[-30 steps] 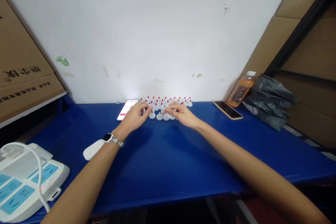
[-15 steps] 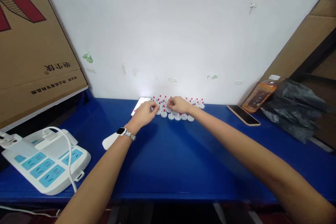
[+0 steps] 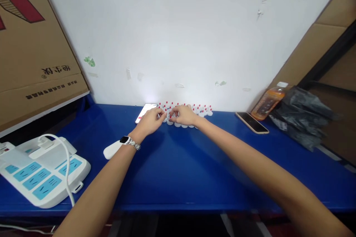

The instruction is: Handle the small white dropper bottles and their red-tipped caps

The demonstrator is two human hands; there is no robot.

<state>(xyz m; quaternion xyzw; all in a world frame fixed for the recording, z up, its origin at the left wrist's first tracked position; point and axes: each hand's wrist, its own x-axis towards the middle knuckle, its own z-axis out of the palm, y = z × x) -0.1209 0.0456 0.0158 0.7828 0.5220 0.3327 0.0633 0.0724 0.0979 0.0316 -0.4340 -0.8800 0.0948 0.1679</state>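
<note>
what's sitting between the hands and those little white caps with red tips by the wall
Nothing visible. The left hand and right hand are already at the cluster of white caps, fingertips among its near rows. The white phone lies just left of it, off to the side.
</note>
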